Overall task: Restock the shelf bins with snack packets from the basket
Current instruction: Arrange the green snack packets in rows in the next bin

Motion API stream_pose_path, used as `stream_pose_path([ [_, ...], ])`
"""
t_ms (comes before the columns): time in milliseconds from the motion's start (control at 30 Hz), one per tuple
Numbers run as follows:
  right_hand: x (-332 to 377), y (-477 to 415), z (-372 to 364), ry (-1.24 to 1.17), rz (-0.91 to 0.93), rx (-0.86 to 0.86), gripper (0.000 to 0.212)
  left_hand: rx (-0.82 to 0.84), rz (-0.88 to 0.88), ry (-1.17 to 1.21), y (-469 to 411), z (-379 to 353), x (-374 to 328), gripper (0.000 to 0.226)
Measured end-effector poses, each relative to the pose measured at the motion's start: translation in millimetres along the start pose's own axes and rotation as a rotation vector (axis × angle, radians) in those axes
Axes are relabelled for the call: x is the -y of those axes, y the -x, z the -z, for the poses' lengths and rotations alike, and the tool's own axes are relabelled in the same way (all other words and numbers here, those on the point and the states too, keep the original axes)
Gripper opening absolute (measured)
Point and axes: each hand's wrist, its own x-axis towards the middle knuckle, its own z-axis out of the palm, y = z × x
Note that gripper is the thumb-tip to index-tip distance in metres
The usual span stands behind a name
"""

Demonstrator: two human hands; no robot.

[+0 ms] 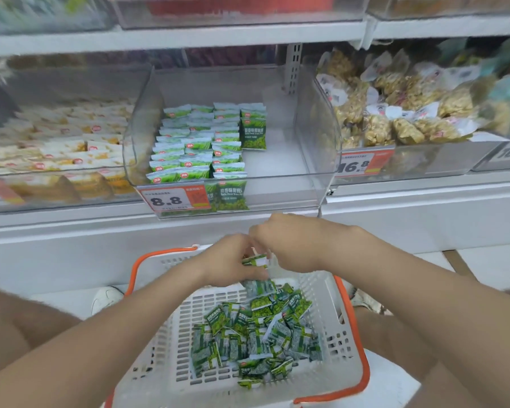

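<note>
- Above the far end of the white basket, the two hands meet over a small clutch of green pea packets.
- The left hand has its fingers curled round that clutch and holds it just above the loose heap of packets lying in the basket.
- The right hand is bent in toward the same clutch. Its fingertips are tucked behind the left hand and blurred, so I cannot tell whether they pinch a packet or only touch it.
- The step in hand looks like gathering and squaring up a handful before shelving it. No packet is on its way to the shelf yet.
- The target is probably the clear middle bin, where matching packets stand in rows on the left side and the right side is bare.
- The next move calls for lifting the handful over the bin's front lip and setting it upright beside the shortest row, faces forward like the others.
- How many packets the left hand holds cannot be counted.
- The price label covers part of the front row.
- The neighbouring bins are blurred and the basket's near edge is cut off.
</note>
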Motion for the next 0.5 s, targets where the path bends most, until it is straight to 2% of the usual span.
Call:
stream_pose_path([
  [67,1.0,4.7,5.2,-0.034,0.031,-0.069,0.034,-0.024,-0.072,0.030,16.9,20.7,-32.5,0.027],
  [200,0.9,20.0,26.9,-0.238,0.091,-0.284,0.032,-0.043,-0.141,0.130,51.2,66.3,-79.4,0.018],
  [300,-1.8,28.9,44.7,-0.457,0.120,-0.435,0.053,-0.125,-0.148,0.294,66.5,97.8,-95.4,0.022],
  [400,-5.3,34.6,59.4,-0.607,0.133,-0.506,0.072,-0.249,-0.107,0.531,68.4,122.8,-102.8,0.028],
  [500,-9.1,30.0,70.3,-0.702,0.122,-0.600,0.055,-0.353,-0.068,0.777,63.4,135.7,-112.6,0.027],
])
